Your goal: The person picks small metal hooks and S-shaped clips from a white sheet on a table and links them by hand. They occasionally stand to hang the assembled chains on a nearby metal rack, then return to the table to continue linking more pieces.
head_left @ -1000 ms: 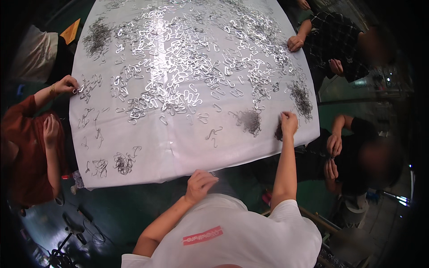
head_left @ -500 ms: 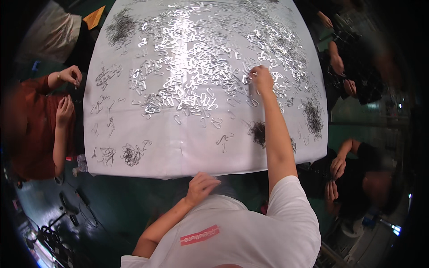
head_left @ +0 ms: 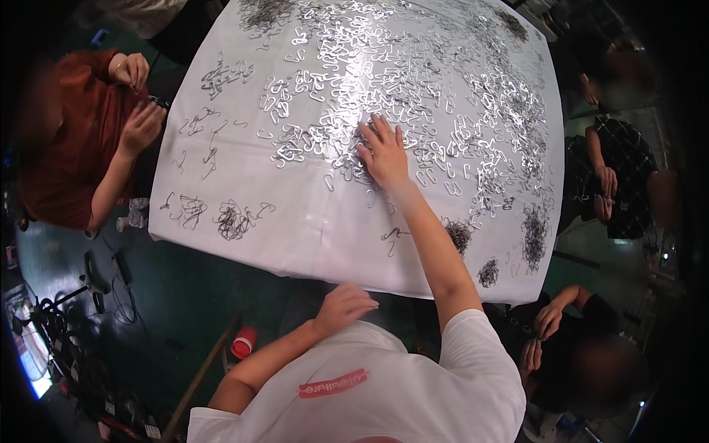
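My right hand (head_left: 385, 153) reaches over the white-covered table (head_left: 288, 210) with its fingers spread. It lies over the near edge of a wide scatter of shiny silver curved metal hooks (head_left: 332, 140); whether its fingertips touch any is unclear. In front of my body, just off the table's near edge, my left hand (head_left: 346, 306) is closed, thumb and fingers pressed together. What it may hold is too small to make out. A few loose dark hooks (head_left: 391, 236) lie on the cover left of my right forearm.
Dark tangled heaps of hooks lie near the front left (head_left: 233, 220) and near right (head_left: 488, 273). A person in a rust-coloured top (head_left: 70, 140) works at the left; several others in dark clothes stand at the right. A red cylindrical object (head_left: 244, 342) is below the table.
The view has turned and shifted. My right hand has moved left from the hooks on the right to the middle scatter, and its fingers have spread. My left hand stays at my front.
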